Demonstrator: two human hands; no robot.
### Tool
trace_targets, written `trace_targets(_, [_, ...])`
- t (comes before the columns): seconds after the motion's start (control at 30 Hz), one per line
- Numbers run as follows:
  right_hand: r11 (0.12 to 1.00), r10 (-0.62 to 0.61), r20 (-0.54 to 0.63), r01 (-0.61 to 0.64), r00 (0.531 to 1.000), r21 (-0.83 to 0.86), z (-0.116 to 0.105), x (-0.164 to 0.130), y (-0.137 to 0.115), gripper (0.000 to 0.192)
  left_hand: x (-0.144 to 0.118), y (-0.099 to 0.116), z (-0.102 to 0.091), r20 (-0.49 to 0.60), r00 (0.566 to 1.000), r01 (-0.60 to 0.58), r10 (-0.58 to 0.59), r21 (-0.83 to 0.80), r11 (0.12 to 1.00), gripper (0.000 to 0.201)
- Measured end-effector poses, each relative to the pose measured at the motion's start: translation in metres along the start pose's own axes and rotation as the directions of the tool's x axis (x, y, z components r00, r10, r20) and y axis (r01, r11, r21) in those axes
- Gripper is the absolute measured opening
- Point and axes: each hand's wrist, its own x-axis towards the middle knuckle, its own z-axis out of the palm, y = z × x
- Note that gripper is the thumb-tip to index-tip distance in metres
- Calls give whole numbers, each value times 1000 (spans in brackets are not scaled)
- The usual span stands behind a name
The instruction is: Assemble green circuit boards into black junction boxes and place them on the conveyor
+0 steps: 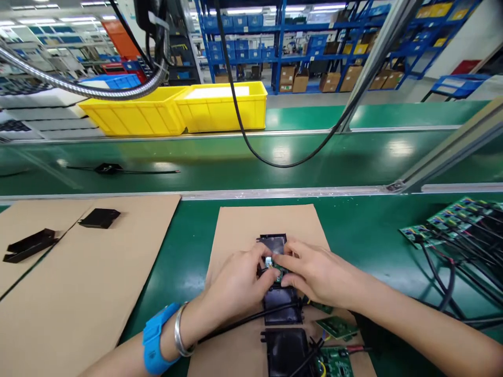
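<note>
Nearest the camera, a black plastic case (286, 350) and a green circuit board (335, 361) lie on a cardboard sheet (239, 230) at the bench (353, 230) edge. Just beyond, left hand (239, 283), w/ blue wristband (157, 339) & metal bangle (179, 331), and right hand (316, 272) meet over a second black case (275, 246); fingers of both pinch a small green board (275, 266) seated in it, approx. mid-sheet. A black cable (236, 324) runs under the left wrist. Right: a row of circuit boards w/ wires (456, 225). Left: black parts (99, 218) on a bigger cardboard sheet (86, 272). Farther back, a green conveyor (236, 157), yellow bins (176, 107), blue shelves (314, 42).
</note>
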Motion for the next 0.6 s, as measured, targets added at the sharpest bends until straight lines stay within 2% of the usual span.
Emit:
trace_targets(0.13, [999, -33, 65, 35, 997, -27, 6, 10, 17, 23, 1, -13, -4, 31, 988, -153, 151, 80, 985, 45])
trace_targets(0.2, [997, -64, 68, 67, 996, -35, 10, 15, 21, 19, 2, -19, -6, 80, 981, -182, 176, 81, 980, 48])
trace_targets(0.33, [989, -115, 55, 119, 992, -85, 19, 19, 20, 10, 3, -29, -7, 121, 979, -174, 165, 71, 982, 44])
trace_targets(0.47, [965, -108, -12, 102, 994, -241, 24, 17, 11, 7, 3, -32, -5, 133, 982, -148, 138, 74, 986, 47])
trace_targets(0.6, [938, -132, 13, 129, 991, -323, 22, 19, 4, 10, 1, -31, -5, 148, 984, -111, 98, 85, 990, 47])
